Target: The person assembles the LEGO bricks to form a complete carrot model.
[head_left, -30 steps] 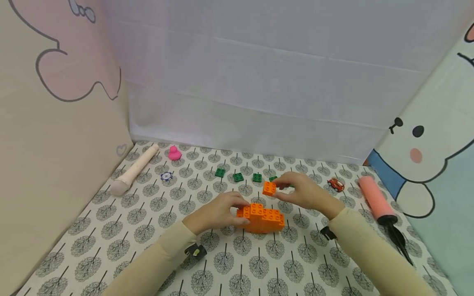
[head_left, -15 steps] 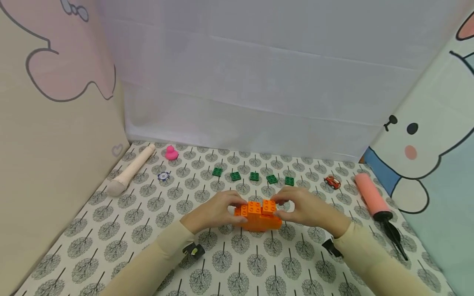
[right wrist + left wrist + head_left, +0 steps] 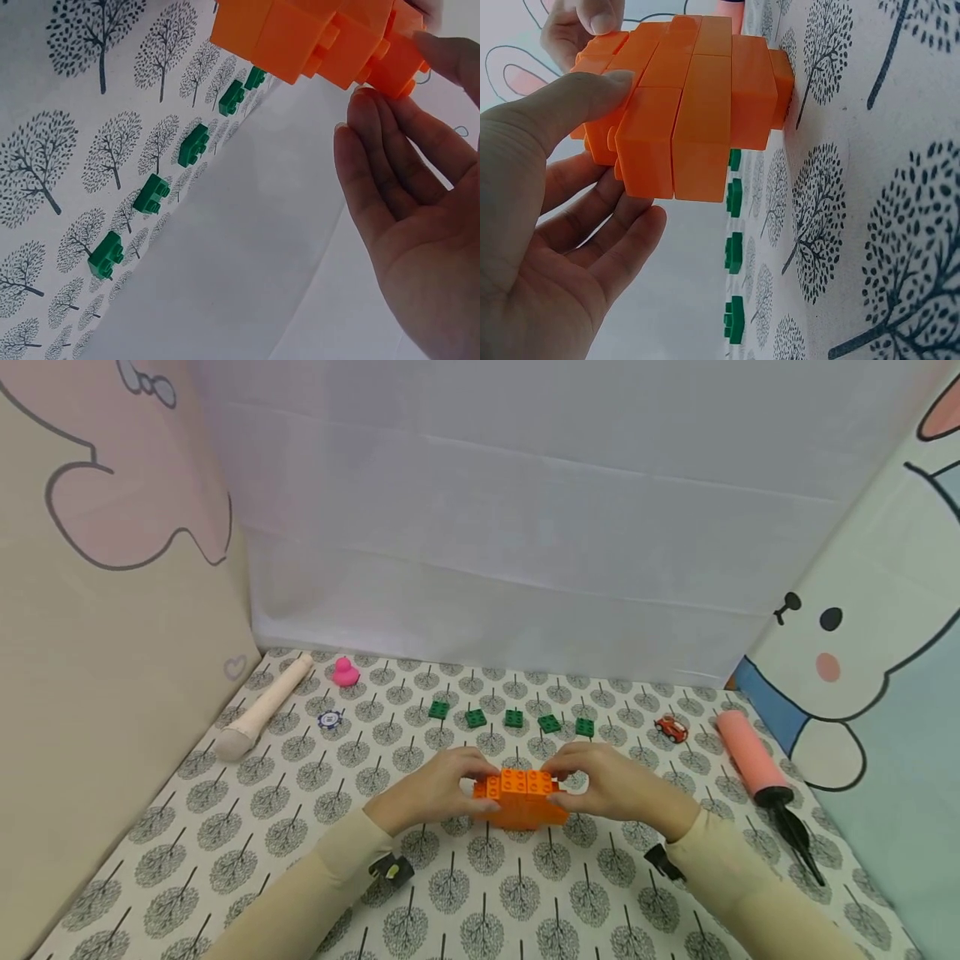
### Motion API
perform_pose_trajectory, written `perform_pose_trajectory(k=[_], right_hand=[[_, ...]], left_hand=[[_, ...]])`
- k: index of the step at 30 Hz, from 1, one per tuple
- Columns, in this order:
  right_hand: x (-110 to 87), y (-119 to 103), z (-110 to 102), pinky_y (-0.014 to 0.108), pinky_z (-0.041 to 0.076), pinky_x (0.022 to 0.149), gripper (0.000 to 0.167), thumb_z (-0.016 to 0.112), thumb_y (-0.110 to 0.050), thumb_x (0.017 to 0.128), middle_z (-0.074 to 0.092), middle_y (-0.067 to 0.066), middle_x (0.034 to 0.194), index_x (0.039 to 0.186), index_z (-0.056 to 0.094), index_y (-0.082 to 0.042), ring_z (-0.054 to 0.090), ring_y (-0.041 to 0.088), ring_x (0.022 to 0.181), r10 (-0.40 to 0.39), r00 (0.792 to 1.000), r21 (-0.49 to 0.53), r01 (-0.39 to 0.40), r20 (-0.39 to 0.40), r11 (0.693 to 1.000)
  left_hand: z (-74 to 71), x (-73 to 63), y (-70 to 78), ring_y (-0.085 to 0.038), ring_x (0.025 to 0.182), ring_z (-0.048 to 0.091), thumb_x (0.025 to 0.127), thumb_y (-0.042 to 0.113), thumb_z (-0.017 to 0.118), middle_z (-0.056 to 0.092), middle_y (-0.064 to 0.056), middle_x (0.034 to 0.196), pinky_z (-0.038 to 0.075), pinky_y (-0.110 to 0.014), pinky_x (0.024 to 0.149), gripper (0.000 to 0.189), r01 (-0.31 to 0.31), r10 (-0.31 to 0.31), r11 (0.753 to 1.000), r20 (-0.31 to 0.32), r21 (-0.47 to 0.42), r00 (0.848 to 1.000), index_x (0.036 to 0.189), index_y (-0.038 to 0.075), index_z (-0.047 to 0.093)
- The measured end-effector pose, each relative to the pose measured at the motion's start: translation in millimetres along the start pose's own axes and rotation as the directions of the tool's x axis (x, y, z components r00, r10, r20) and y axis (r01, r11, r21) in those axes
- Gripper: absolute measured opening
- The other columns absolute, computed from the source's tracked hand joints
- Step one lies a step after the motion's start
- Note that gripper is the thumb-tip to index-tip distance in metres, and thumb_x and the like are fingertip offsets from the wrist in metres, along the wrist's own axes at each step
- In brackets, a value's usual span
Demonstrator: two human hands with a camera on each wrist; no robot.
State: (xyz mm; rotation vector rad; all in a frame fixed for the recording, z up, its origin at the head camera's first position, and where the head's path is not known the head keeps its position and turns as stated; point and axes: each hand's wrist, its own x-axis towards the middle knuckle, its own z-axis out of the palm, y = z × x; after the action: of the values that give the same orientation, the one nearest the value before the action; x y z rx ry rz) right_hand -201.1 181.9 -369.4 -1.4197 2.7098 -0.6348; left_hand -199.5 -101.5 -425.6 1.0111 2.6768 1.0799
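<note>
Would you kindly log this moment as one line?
left hand: holds orange stack | right hand: pinches orange block atop stack | green bricks: rough row beyond

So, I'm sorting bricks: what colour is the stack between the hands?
The stack is orange, clearest in the left wrist view.

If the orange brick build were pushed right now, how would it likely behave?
The orange brick build would probably move as one stiff piece, since its bricks sit tightly together. It may tip, because it flares out above a narrower base. Its smooth, shiny sides could feel slightly slippery.
</note>
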Motion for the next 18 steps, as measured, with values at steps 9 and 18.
perform_pose_trajectory(k=[9, 18], right_hand=[[2.9, -2, -1, 0.033, 0.057, 0.085, 0.033, 0.072, -0.024, 0.091, 0.070, 0.001, 0.109, 0.118, 0.072, -0.005, 0.067, 0.015, 0.096, 0.009, 1.000, 0.000, -0.009, 0.023, 1.000], [9.5, -13, -9, 0.033, 0.057, 0.082, 0.034, 0.075, -0.022, 0.086, 0.069, 0.005, 0.105, 0.112, 0.074, 0.000, 0.066, 0.019, 0.093, 0.058, 0.995, -0.028, -0.056, 0.084, 0.998]], left_hand=[[0.1, -0.9, -0.6, -0.008, 0.097, 0.059, 0.084, 0.032, 0.080, 0.066, 0.006, 0.110, 0.054, -0.036, 0.088, 0.046, -0.017, 0.017, 1.000, -0.008, 0.020, 1.000, 0.123, 0.011, 0.070], [0.6, -0.5, -0.1, -0.008, 0.097, 0.058, 0.084, 0.034, 0.080, 0.066, 0.006, 0.111, 0.054, -0.034, 0.087, 0.049, -0.019, 0.019, 0.999, -0.006, 0.030, 1.000, 0.126, 0.010, 0.069]])
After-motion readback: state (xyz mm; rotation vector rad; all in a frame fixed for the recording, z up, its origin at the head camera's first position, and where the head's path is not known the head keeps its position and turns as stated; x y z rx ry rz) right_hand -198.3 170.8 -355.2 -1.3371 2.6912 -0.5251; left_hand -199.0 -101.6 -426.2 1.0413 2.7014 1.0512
